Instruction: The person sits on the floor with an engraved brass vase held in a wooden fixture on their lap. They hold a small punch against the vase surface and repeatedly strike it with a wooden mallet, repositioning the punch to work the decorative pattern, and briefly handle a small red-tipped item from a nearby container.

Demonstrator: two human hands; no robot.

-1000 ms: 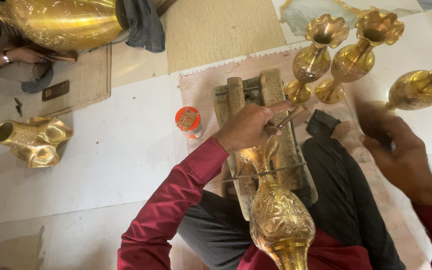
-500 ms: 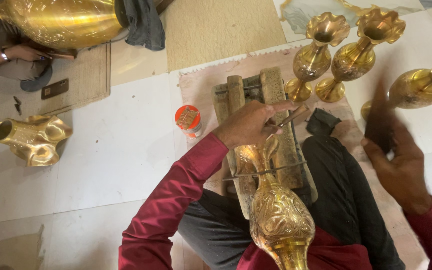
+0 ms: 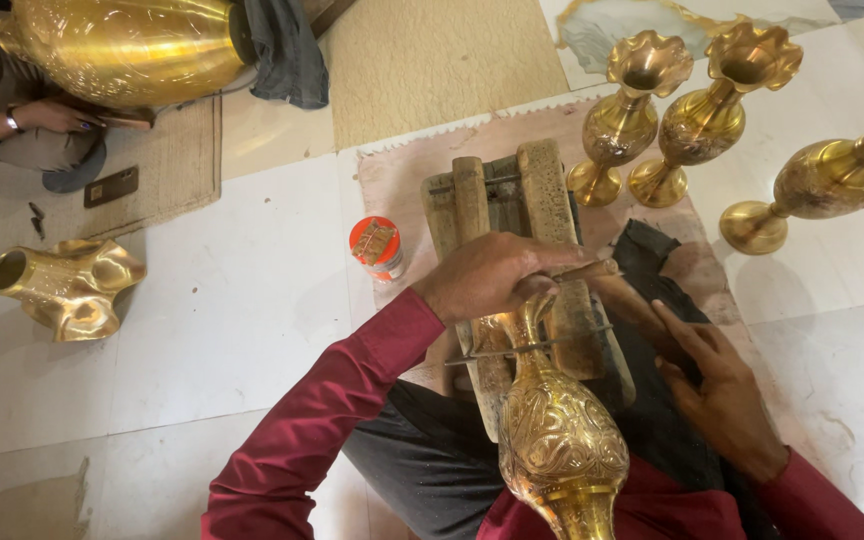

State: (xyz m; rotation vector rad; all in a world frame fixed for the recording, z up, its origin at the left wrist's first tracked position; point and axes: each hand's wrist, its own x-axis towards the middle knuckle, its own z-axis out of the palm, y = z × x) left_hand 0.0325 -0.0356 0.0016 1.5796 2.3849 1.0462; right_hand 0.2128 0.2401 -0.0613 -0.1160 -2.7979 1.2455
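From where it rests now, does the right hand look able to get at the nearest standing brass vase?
Probably yes. The right hand lies open on the dark cloth, holding nothing, and the nearest standing brass vase stands upright just beyond that cloth. Nothing lies between them; the wooden block sits off to the side.

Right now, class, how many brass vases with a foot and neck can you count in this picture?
4: two upright vases at the mat's far edge, one right of them, one under the left hand. Others may lie outside the frame.
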